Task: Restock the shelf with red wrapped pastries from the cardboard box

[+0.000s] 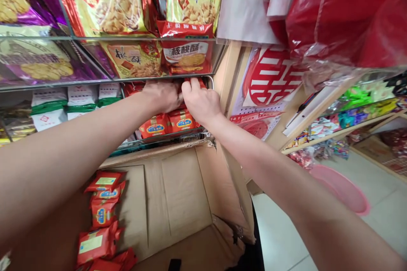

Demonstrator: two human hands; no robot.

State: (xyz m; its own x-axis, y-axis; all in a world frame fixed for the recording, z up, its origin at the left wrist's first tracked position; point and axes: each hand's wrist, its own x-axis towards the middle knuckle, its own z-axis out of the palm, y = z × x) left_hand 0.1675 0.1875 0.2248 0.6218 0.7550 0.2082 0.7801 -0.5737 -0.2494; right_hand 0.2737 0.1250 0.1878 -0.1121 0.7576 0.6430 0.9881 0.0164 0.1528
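Both hands reach into a low shelf compartment [152,140] where red packets [153,127] stand in a row. The left hand [165,94] is bent in over them, its fingers mostly hidden, so whether they grip anything cannot be told. The right hand [202,103] is just beside it, its fingers curled at the packets' tops; a grip is unclear. Below, an opened cardboard box [181,190] holds more red packets [95,243] along its left side.

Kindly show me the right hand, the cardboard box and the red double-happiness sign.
Right hand [202,102]: head view, on its back.
Cardboard box [181,194]: head view, bare inside.
Red double-happiness sign [273,77]: head view, middle.
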